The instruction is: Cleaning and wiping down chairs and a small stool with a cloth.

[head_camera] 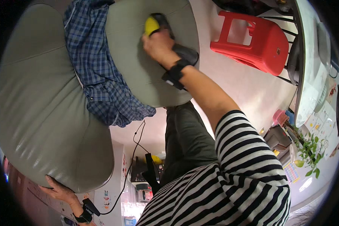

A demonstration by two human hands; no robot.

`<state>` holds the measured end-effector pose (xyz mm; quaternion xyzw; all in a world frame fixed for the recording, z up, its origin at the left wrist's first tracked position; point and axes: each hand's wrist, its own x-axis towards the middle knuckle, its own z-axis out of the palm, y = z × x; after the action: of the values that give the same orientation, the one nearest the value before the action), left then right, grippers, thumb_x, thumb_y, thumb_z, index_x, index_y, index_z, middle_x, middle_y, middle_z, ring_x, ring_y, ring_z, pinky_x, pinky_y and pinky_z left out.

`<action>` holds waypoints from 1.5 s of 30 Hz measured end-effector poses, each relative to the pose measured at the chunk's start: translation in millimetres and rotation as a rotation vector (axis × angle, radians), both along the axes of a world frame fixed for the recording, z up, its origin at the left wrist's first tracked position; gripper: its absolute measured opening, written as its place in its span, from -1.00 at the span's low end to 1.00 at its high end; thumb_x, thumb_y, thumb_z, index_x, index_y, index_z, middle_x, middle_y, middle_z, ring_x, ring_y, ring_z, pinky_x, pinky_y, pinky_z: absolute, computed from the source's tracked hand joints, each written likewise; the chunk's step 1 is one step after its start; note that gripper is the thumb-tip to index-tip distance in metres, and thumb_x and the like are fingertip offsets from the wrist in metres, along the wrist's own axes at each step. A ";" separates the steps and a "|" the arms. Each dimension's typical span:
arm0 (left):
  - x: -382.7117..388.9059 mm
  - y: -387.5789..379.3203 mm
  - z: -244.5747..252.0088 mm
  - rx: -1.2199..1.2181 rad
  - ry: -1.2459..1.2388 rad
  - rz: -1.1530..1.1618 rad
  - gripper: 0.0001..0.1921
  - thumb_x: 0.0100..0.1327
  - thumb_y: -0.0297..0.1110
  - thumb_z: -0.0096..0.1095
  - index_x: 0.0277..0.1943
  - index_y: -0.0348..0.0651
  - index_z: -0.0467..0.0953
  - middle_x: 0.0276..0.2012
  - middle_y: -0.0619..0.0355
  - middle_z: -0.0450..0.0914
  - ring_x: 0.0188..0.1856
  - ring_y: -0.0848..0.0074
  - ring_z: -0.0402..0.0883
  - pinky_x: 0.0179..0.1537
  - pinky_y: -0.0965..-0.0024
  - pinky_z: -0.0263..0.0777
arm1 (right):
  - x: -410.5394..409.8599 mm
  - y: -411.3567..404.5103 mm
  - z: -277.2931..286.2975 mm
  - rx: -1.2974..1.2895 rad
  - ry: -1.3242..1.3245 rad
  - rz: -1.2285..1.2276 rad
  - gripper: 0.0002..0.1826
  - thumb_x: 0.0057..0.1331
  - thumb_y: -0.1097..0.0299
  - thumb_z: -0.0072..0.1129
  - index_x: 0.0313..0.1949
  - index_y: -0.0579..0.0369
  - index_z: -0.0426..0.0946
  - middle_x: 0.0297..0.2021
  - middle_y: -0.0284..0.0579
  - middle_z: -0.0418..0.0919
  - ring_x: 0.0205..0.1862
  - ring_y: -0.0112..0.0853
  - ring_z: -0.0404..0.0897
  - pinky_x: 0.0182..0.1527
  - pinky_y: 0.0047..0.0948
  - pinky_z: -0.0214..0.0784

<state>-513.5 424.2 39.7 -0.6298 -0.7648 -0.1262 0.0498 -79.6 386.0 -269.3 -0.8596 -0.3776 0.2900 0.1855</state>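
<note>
My right hand (159, 45) is closed around a black and yellow handheld appliance (152, 25), blurred, over the seat (130, 50) of a grey leather-look chair. A dark end of the appliance shows beyond my wrist, near the seat's edge. At the lower left, my left hand (59, 192) grips the rim of the chair's wide backrest (50, 113), one finger lying over its front surface. A blue checked shirt (91, 62) lies crumpled along the gap between seat and backrest, its lower end hanging past the seat.
A red plastic stool (260, 42) lies tipped on the pale floor (228, 82). Beyond it, a table (308, 93) runs along the right side, with a leafy potted plant (310, 152) nearby. A black cable (127, 175) hangs from my left wrist strap (86, 213).
</note>
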 end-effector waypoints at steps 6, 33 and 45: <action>8.7 0.7 -0.2 -0.020 0.000 -0.081 -0.30 0.26 0.03 0.04 0.22 -0.45 0.16 0.03 -0.21 0.40 -0.03 0.24 0.44 0.01 0.32 0.31 | -28.3 4.8 -12.3 0.066 -0.167 0.485 -0.57 0.09 0.19 0.12 -0.05 0.05 0.41 -0.15 -0.08 0.40 -0.09 -0.09 0.36 -0.14 -0.08 0.33; 14.6 -2.6 3.5 -0.036 0.077 -0.055 -0.35 0.29 -0.06 0.05 0.23 -0.44 0.13 0.11 -0.22 0.30 0.04 0.22 0.40 0.06 0.28 0.28 | -13.8 -124.2 24.3 0.116 -0.043 1.300 -0.40 -0.07 0.10 0.26 0.02 -0.12 0.39 0.00 -0.30 0.29 0.07 -0.29 0.25 0.01 -0.15 0.17; 13.8 -3.0 2.2 -0.020 -0.062 -0.030 -0.38 0.28 -0.08 0.07 0.19 -0.46 0.18 0.06 -0.19 0.37 0.01 0.26 0.41 0.05 0.31 0.28 | 35.3 -43.4 4.0 -0.015 -0.520 0.483 -0.41 0.13 0.11 0.07 0.19 -0.17 0.28 0.25 -0.25 0.16 0.31 -0.14 -0.01 0.15 0.30 -0.10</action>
<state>-499.7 421.2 41.8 -0.6374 -0.7577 -0.1388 0.0178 -44.3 342.6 -265.3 -0.7920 -0.6024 0.0995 0.0031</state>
